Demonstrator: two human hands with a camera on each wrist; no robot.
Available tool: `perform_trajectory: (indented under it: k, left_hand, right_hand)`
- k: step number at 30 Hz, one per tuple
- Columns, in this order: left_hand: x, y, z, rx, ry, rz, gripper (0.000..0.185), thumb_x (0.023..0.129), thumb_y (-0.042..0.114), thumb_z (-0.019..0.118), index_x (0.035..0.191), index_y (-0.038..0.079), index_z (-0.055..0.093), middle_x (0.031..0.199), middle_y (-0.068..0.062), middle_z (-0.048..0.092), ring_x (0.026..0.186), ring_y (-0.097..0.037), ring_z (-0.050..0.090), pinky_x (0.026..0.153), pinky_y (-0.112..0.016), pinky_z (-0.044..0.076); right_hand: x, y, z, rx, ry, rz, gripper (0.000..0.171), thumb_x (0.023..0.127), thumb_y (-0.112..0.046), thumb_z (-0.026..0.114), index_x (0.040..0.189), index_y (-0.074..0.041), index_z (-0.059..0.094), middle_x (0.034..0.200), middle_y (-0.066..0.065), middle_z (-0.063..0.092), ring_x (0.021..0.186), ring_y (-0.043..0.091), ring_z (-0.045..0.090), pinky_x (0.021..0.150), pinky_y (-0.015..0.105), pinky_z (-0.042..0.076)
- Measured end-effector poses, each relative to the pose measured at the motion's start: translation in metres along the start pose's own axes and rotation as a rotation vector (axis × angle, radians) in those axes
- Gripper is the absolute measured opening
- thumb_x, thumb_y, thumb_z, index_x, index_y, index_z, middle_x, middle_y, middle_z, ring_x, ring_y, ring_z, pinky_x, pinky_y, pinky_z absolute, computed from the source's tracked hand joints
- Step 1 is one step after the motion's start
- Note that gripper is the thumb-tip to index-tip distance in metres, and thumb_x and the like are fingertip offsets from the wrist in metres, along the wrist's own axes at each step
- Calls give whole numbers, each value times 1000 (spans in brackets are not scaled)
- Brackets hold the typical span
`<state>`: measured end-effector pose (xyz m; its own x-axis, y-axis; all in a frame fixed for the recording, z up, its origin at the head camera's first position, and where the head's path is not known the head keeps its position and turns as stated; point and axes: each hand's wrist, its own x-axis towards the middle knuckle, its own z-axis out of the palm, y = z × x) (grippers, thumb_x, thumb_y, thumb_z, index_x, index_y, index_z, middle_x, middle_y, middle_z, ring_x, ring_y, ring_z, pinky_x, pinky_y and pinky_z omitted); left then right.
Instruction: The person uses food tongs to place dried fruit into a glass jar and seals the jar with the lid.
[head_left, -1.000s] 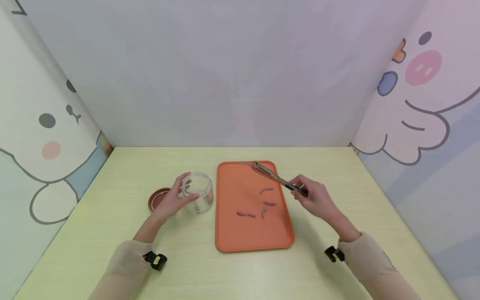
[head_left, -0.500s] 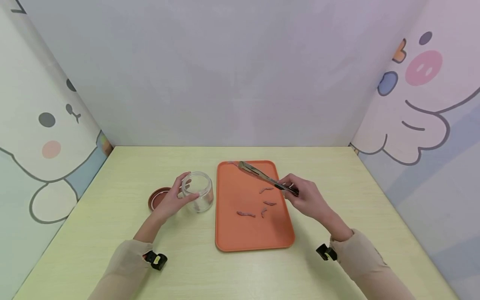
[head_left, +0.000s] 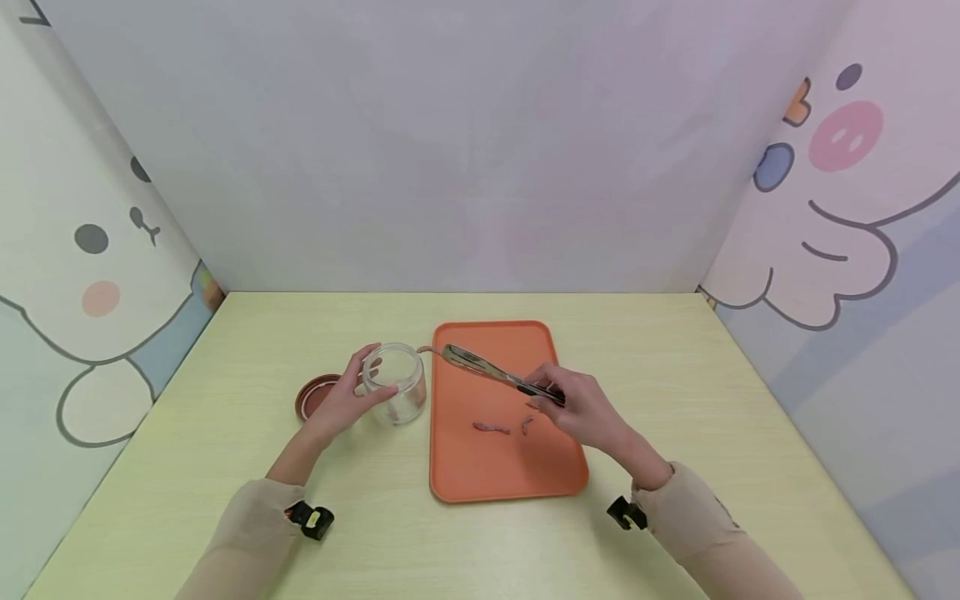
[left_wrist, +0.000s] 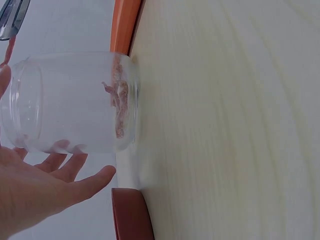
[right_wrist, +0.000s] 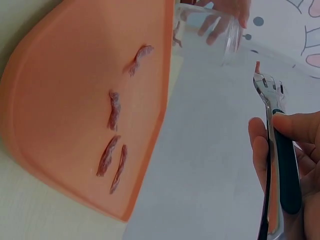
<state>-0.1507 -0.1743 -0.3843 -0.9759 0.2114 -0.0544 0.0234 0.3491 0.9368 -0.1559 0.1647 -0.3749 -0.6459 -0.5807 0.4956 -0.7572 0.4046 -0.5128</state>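
1. The jar (head_left: 396, 385) is clear glass, wide-mouthed and lidless, standing upright on the table (head_left: 225, 467) just left of the tray (head_left: 487, 475). A few reddish strips lie at its bottom in the left wrist view.
2. The left hand (head_left: 341, 404) wraps the jar's left side, fingers and thumb curled round the glass.
3. The right hand (head_left: 581, 408) grips the dark handle of metal tongs (head_left: 487, 372), fingers and thumb curled round it. The tong arms are pressed together on one small reddish strip (head_left: 426, 349) at their tip.
4. That strip hangs in the air just beside the jar's rim, at the tray's left edge.
5. The tray is orange, rectangular, with a raised rim. Four more strips (right_wrist: 114, 109) lie apart on it in the right wrist view.
6. A brown lid (head_left: 315, 396) lies flat just left of the jar, partly behind the left hand.
7. Bare table lies near the front edge and right of the tray. Walls close the back and both sides.
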Motion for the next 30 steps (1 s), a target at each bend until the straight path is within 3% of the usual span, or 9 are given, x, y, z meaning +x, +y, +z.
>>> perform_trajectory:
  k: [9,17,22,30]
  left_hand:
    - [0,-1,0,-7,1,-14,73,85,22,59,140,11,12,138,-23,21,124,-42,18,92,-55,26]
    - [-1,1,0,-7,0,-13,73,85,23,59,140,12,12,138,-23,20,124,-42,18,92,-55,26]
    - [0,1,0,-7,-5,-7,73,86,21,59,140,11,11,138,-24,20,124,-43,17,92,-55,26]
    - [10,-22,-2,-20,-4,13,74,84,24,61,140,15,12,138,-23,22,124,-42,18,92,-56,25]
  right_hand:
    - [12,-4,20,56,-50,-16,17,82,0,59,95,-10,56,79,0,59,52,0,48,43,20,37]
    - [21,-9,27,131,-92,33,17,83,3,56,96,-9,55,78,-3,58,41,1,48,38,18,39]
    - [23,-7,30,98,-97,34,17,84,0,56,97,-11,55,80,-2,59,41,-3,42,38,19,37]
    - [20,-5,26,62,-72,73,19,83,-2,60,99,-11,56,81,2,60,49,2,47,43,22,38]
